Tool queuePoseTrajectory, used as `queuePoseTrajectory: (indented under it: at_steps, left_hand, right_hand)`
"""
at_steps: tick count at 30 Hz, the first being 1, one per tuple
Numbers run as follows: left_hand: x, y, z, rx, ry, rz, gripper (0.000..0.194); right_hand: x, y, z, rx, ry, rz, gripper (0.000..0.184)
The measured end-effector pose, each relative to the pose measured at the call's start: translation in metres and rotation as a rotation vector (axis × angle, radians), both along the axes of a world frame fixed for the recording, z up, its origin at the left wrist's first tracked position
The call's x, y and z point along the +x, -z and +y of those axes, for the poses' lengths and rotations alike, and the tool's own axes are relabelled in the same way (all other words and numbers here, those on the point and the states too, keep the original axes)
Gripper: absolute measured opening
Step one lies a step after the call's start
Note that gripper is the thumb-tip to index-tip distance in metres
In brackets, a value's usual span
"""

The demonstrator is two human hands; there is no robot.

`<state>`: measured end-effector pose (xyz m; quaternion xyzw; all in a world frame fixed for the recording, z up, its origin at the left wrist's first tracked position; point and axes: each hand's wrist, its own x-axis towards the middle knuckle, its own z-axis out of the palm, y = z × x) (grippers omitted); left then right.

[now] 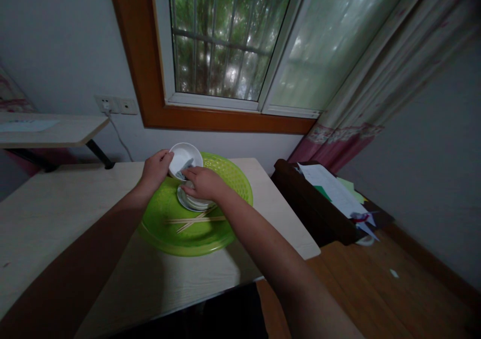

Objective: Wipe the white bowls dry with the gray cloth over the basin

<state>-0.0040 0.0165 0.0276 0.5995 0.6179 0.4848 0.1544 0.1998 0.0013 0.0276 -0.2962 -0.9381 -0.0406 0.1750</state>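
Past bare forearms (pixel 265 236), pinched round white bowl (pixel 183 153) in left hand (pixel 155 171), apparently wiped with grey cloth (pixel 181 173) under right hand (pixel 205 183), couldn't confirm pinch; needed steadiness.

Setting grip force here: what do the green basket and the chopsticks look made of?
The green basket looks like glossy plastic: bright highlights, molded-looking perforations. The chopsticks look like pale, unpainted wood or bamboo, judging by their even straw colour; which, I can't tell.

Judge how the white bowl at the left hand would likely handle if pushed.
The white bowl is probably stiff: its rim looks evenly round where the left hand grips it. Its smooth surface may be slippery. A push high on its flared wall could tip it, though its base is hidden.
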Motion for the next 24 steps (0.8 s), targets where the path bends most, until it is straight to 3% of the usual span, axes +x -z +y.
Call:
queuePoseTrajectory:
  at_steps: [7,10,17,24]
  left_hand:
    - [0.0039,-0.0002,-0.0025,0.027,0.064,0.003,0.050]
    - [0.0041,0.0006,-0.0015,0.044,0.063,0.023,0.050]
    - [0.0031,0.0001,0.0012,0.011,0.000,0.027,0.050]
    - [0.0034,-0.0006,0.0015,-0.052,0.001,0.006,0.047]
  right_hand:
    - [-0.0030,0.0048,-0.0010,-0.179,-0.165,0.218,0.071]
    - [-0.0038,0.0057,0.0000,-0.199,-0.167,0.222,0.070]
    - [0.0019,0.0047,0.0043,-0.084,0.004,0.027,0.046]
    - [0.0053,0.0026,0.0051,0.070,0.136,-0.028,0.042]
